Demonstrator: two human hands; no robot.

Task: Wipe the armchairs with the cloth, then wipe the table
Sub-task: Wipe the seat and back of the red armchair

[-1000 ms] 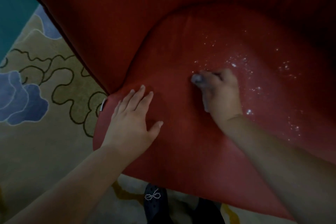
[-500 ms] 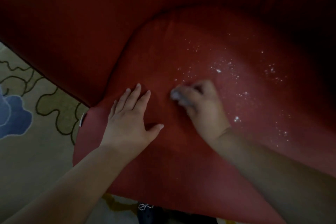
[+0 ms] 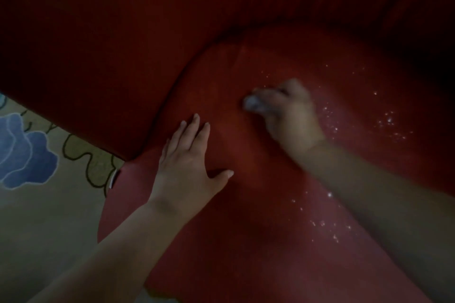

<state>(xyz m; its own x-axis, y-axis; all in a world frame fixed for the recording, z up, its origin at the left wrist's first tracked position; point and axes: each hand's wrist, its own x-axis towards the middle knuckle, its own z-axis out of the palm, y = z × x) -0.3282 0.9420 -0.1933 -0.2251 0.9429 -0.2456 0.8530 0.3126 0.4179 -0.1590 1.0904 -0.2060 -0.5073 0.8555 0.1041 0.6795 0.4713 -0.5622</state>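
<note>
A red armchair fills most of the head view, its seat cushion lying below me. My right hand is closed on a small grey-white cloth, of which only a bunched end shows past the fingers, pressed on the middle of the seat. The hand is blurred. White crumbs or specks dot the seat to the right of that hand and lower down. My left hand rests flat on the seat's left part, fingers spread, holding nothing.
The armchair's dark red back and side rise behind and to the left of the seat. A beige carpet with a blue flower pattern lies at the left. A small tag sticks out at the seat's left edge.
My right hand with the cloth has shifted across the seat, away from my left hand, and is now motion-blurred. The view has tilted, showing more carpet. The left hand stays planted.
</note>
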